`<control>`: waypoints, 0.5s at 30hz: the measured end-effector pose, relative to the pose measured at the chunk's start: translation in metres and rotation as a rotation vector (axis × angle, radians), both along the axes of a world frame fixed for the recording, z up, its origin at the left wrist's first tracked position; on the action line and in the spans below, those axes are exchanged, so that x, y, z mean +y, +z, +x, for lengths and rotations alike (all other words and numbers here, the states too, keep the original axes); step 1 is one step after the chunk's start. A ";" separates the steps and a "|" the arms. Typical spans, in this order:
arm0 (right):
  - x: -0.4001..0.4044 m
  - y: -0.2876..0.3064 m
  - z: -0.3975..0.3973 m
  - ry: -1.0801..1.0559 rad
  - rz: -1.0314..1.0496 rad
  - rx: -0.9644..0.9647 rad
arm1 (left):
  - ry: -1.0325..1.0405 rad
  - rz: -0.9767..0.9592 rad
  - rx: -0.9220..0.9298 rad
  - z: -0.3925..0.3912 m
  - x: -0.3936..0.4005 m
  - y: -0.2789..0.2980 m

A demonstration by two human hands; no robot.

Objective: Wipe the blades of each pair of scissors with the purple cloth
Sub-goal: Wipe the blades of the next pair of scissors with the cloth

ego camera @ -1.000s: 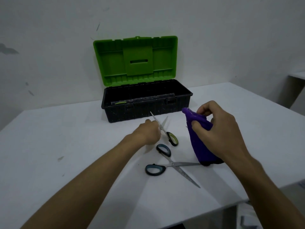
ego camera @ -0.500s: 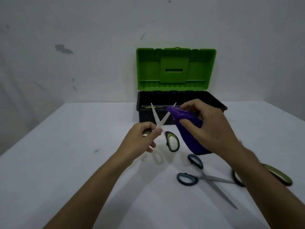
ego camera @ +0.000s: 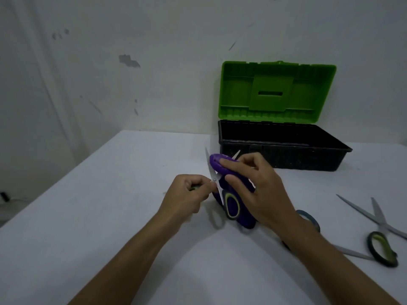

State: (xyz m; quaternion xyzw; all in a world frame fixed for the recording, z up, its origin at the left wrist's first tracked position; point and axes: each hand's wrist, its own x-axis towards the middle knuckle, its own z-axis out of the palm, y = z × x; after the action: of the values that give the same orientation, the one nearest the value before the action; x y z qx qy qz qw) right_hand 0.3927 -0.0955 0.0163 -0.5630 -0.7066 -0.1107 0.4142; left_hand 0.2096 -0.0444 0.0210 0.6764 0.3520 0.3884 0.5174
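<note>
Above the white table (ego camera: 110, 216): left hand (ego camera: 187, 194) clamped on one handle of green-handled scissors (ego camera: 231, 205), blades open and pointing up. Right hand (ego camera: 257, 190) gripping purple cloth (ego camera: 217, 161), pressed on right blade. Two other scissors (ego camera: 381, 223) flat at right; open green-lidded toolbox (ego camera: 279, 146) behind

Left hand (ego camera: 187, 194) fisted, fingers curled; right hand (ego camera: 259, 190) pinching, forearms converging.
</note>
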 end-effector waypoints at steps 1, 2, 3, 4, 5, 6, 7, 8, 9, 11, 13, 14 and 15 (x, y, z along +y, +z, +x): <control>-0.002 -0.001 -0.001 0.018 -0.034 -0.009 | -0.008 -0.003 -0.022 0.000 0.000 0.000; -0.003 -0.001 -0.002 0.029 -0.064 -0.024 | -0.015 -0.006 -0.047 0.001 0.000 0.001; -0.004 -0.002 -0.003 0.035 -0.084 -0.044 | -0.020 -0.008 -0.071 0.002 0.000 0.001; -0.004 -0.002 -0.003 0.040 -0.093 -0.055 | -0.023 -0.012 -0.088 0.003 0.000 0.003; -0.003 -0.002 -0.002 0.049 -0.091 -0.050 | -0.023 -0.017 -0.093 0.005 0.000 0.004; -0.001 -0.001 0.000 0.060 -0.082 -0.029 | -0.019 -0.021 -0.080 0.007 0.000 0.006; 0.000 0.001 0.003 0.072 -0.069 0.002 | -0.014 -0.016 -0.045 0.009 0.002 0.008; 0.002 0.003 0.008 0.078 -0.055 0.031 | -0.010 0.001 0.010 0.013 0.005 0.012; 0.003 0.005 0.013 0.084 -0.042 0.051 | -0.001 0.037 0.077 0.017 0.008 0.016; 0.004 0.006 0.025 0.111 -0.041 0.109 | 0.034 0.160 0.218 0.027 0.014 0.023; 0.003 0.004 0.033 0.136 -0.063 0.163 | 0.063 0.243 0.287 0.036 0.015 0.021; 0.002 0.002 0.035 0.133 -0.053 0.147 | 0.065 0.255 0.287 0.039 0.014 0.018; 0.001 0.000 0.036 0.126 -0.025 0.109 | 0.064 0.260 0.276 0.040 0.013 0.013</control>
State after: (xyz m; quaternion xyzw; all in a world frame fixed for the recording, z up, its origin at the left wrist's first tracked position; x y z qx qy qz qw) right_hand 0.4291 -0.0945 0.0163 -0.5277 -0.7183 -0.0447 0.4512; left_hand 0.2501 -0.0319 0.0336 0.7728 0.3879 0.3506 0.3598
